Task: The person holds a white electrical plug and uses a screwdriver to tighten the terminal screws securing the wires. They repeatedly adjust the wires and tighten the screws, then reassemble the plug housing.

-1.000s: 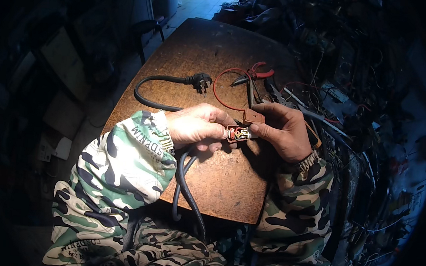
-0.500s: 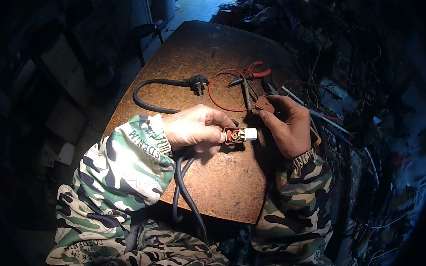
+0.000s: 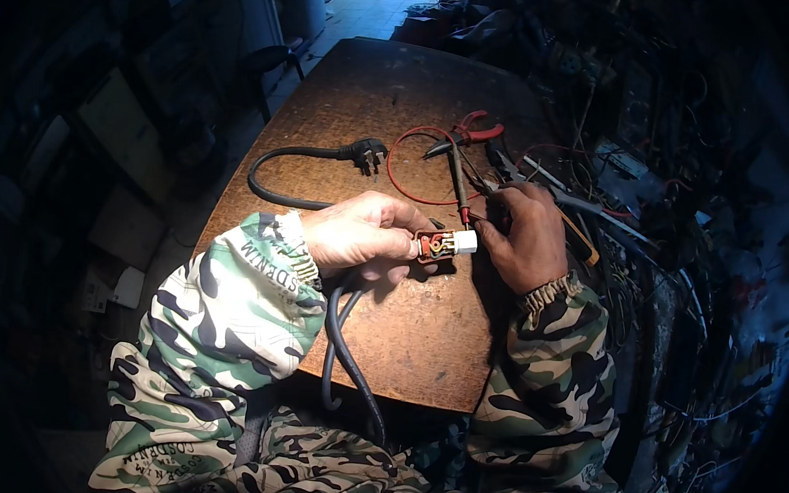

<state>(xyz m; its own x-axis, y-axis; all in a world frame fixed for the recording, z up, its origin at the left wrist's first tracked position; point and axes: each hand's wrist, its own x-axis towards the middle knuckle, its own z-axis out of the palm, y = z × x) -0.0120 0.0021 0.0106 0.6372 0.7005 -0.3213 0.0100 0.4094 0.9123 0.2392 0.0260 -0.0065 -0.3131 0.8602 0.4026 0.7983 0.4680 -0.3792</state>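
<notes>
My left hand (image 3: 355,230) grips a small opened connector (image 3: 436,246) between thumb and fingers. The connector has a brown housing with red and yellow wires inside and a white block at its right end. My right hand (image 3: 531,237) is low over the table's right side, close to the tools, fingers curled and thumb toward the connector. What its fingers close on is hidden. Just left of that thumb lies a slim rod (image 3: 459,178) with a red end. A black cable (image 3: 278,155) with a three-pin plug (image 3: 368,154) lies beyond my left hand.
Red-handled pliers (image 3: 483,134) and a looped red wire (image 3: 390,165) lie on the wooden table (image 3: 359,91). An orange-edged tool (image 3: 583,242) sits right of my right hand. Tangled wires and clutter crowd the right side. A dark stool (image 3: 269,60) stands beyond the table's left edge.
My right hand has lowered toward the tools. The brown cover it held no longer shows. The slim rod's red end is now visible. My left hand stays nearly still with the connector.
</notes>
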